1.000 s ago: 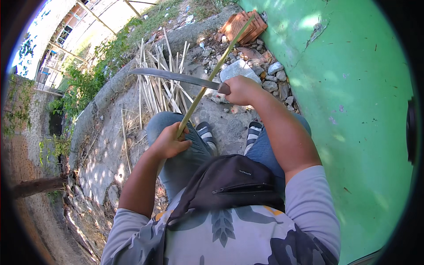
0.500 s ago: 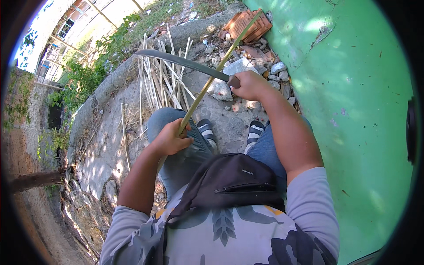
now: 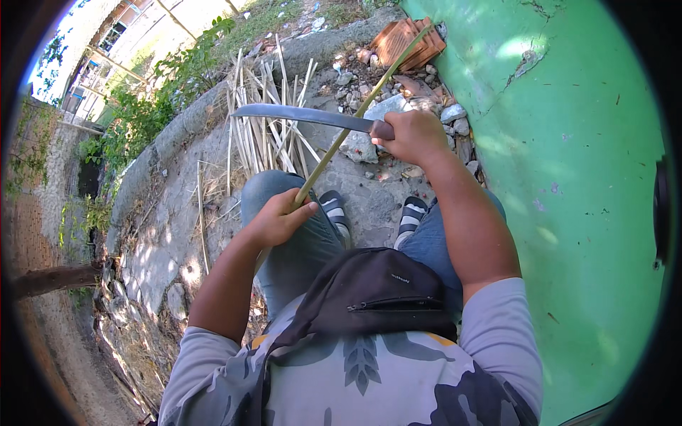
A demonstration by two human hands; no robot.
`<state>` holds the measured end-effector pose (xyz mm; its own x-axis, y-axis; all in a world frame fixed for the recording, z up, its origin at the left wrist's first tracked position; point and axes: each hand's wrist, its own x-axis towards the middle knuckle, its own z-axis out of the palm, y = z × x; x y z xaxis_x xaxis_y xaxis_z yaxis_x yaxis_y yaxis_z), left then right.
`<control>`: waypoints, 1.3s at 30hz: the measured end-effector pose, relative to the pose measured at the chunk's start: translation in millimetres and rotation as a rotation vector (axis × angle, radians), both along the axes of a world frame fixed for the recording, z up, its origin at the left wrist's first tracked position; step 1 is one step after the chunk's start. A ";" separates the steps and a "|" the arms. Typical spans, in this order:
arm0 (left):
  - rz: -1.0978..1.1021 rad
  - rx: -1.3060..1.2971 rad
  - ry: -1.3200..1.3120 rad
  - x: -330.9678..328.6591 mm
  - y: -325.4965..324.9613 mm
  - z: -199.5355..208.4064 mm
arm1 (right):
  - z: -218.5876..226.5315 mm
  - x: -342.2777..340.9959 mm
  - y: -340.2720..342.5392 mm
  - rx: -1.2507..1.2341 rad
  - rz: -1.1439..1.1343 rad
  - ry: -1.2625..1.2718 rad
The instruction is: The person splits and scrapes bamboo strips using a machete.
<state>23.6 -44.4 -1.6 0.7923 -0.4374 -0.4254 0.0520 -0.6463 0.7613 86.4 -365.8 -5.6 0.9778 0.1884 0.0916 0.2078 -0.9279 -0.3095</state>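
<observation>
My left hand (image 3: pixel 283 219) is closed round the lower part of a long greenish strip (image 3: pixel 328 155), which looks like split bamboo or cane. The strip slants up and away to the right, its far end over a stack of clay tiles. My right hand (image 3: pixel 413 136) grips the handle of a machete (image 3: pixel 305 115) with a long, curved grey blade. The blade points left and crosses the strip close to the handle; whether its edge bites into the strip I cannot tell. Below the blade's tip lies a pile of pale, thin strips (image 3: pixel 266 145).
Orange clay tiles (image 3: pixel 408 44) and broken rocks (image 3: pixel 387 106) lie ahead along a green painted surface (image 3: pixel 561 213) on the right. A low concrete kerb (image 3: pixel 160 142) with leafy plants runs at the left. My sandalled feet (image 3: pixel 335 213) rest on rough concrete, below the strip.
The machete blade has turned, its tip now lower and nearer to me, and it shows more of its flat side. My left hand still holds the strip in nearly the same place.
</observation>
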 end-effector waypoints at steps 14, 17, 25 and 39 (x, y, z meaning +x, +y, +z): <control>0.231 -0.236 0.263 2.6 6.4 23.3 | -0.9 -5.3 3.5 0.419 0.212 0.011; 0.281 -0.194 0.187 2.2 5.8 20.6 | -7.6 -5.6 8.2 0.434 0.261 -0.097; 0.280 -0.257 0.027 -1.6 10.2 -2.1 | -12.4 -4.2 15.7 0.265 0.314 -0.262; 0.277 -0.248 -0.087 1.9 16.2 -23.5 | -11.9 -2.9 30.8 0.184 0.250 -0.181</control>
